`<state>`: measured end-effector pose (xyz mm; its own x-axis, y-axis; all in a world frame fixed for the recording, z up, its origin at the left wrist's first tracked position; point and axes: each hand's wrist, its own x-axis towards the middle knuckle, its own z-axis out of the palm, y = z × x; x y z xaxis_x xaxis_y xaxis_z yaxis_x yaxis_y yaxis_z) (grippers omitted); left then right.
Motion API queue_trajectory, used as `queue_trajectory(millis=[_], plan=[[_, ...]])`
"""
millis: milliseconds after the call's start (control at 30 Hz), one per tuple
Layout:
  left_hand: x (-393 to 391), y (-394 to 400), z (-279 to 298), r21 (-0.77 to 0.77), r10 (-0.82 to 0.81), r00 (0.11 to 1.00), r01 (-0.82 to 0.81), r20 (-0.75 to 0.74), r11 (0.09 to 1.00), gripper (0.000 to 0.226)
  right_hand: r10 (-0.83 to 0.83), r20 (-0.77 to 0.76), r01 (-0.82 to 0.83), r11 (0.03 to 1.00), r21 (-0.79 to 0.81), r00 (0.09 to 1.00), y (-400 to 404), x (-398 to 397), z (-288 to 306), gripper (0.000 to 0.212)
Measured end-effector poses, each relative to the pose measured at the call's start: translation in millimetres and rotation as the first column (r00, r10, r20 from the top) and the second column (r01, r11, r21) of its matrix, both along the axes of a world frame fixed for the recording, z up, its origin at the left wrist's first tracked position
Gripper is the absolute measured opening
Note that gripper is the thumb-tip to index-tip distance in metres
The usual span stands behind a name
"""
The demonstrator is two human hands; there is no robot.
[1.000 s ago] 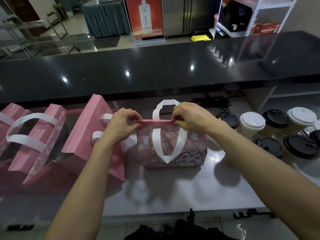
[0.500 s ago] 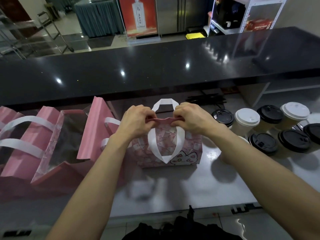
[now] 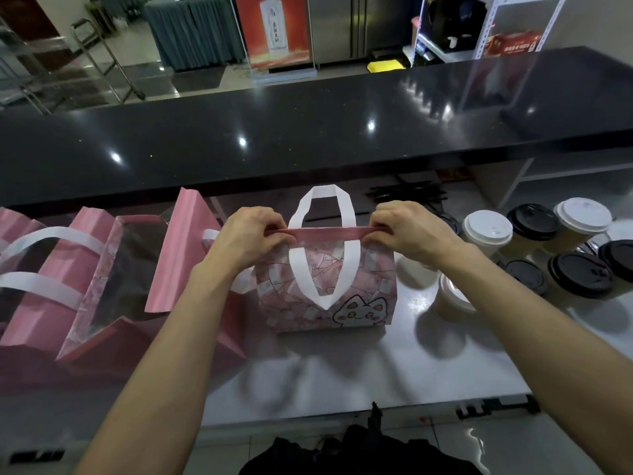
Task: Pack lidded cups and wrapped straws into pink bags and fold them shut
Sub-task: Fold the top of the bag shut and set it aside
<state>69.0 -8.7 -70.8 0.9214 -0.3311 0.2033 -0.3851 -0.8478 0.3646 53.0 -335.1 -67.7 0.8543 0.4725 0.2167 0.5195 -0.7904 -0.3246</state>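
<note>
The left hand and the right hand each pinch one end of the folded top strip of the small pink paper bag with a cartoon cat print and white strap handles. Half a second ago both hands sat close together near the middle of that strip, by the handle; now they are apart at its two ends, and the fold lies flat and straight between them. I read this as a crease run outward from the centre, so this bag's closing fold looks nearly finished. What it holds cannot be seen.

The bag stands upright on the pale grey table, about midway along it and well back from its near edge, under the overhang of the black glossy upper counter. One white handle loop rises behind the fold, the other hangs down the front face.

Toward the table's left edge stands a row of larger plain pink paper bags with white handles, mouths open. Toward the right edge cluster paper cups with white and black lids, one of them touching or just behind the right forearm. At the table's far edge lies a bundle of dark wrapped straws. Judging from these, more packing remains.
</note>
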Motion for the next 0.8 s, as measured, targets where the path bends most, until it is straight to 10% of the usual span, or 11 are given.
queue_trajectory(millis=[500, 800], plan=[[-1.4, 22.8, -4.9, 0.048, 0.057, 0.997, -0.059, 0.043, 0.997, 0.004, -0.087, 0.022, 0.087, 0.996, 0.014, 0.996, -23.0, 4.8, -8.6, 0.023], [-6.8, -26.6, 28.5, 0.103, -0.066, 0.997, 0.068, -0.031, 0.992, 0.033, 0.009, 0.086, -0.002, 0.996, -0.089, 0.996, -14.6, -1.9, 7.0, 0.027]])
